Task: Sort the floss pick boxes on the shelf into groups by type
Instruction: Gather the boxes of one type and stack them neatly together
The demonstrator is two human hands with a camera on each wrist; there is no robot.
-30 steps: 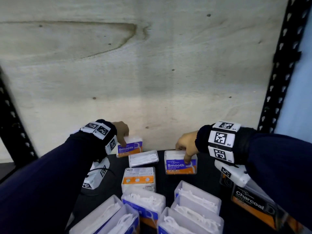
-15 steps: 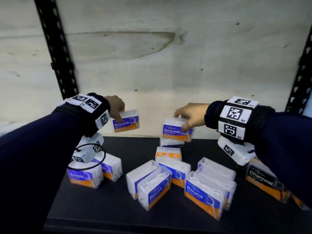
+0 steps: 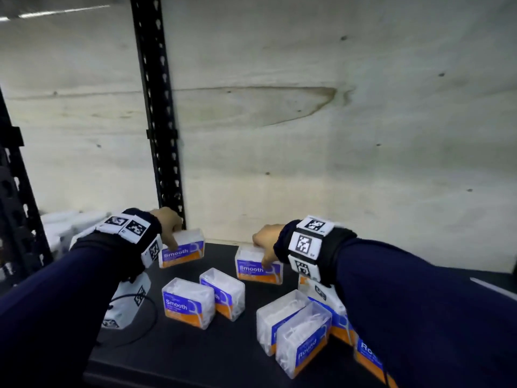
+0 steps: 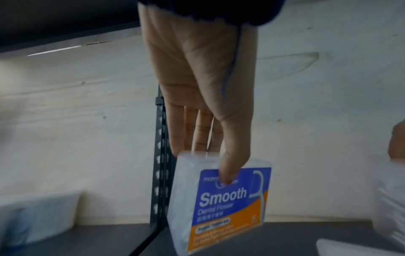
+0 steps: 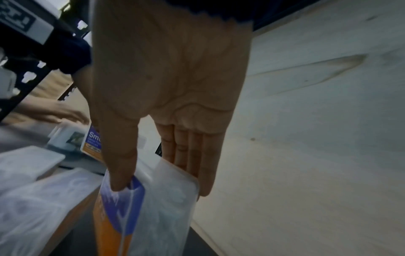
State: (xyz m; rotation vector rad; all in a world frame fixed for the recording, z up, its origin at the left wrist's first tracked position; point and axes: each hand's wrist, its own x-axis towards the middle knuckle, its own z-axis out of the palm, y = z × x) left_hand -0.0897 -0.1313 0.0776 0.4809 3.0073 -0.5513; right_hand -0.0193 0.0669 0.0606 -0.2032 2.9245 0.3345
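Note:
My left hand point(image 3: 169, 229) pinches a clear "Smooth" floss pick box point(image 3: 181, 249) by its top, thumb on the blue and orange label point(image 4: 228, 201), at the shelf's back left. My right hand point(image 3: 265, 243) grips a second "Smooth" box point(image 3: 258, 268) the same way point(image 5: 151, 204), to the right of the first. Whether either box rests on the black shelf point(image 3: 195, 351) I cannot tell. Two more "Smooth" boxes point(image 3: 187, 302) stand together in front of them. "Round" boxes point(image 3: 303, 334) stand at the front right.
A black slotted upright point(image 3: 156, 113) rises behind my left hand, before a pale plywood back wall point(image 3: 335, 135). White packs point(image 4: 37, 214) lie in the bay to the left. More boxes are hidden under my right forearm point(image 3: 419, 303).
Both hands have carried their "Smooth" boxes leftwards and lower, toward the two "Smooth" boxes on the left. The head view has swung left too.

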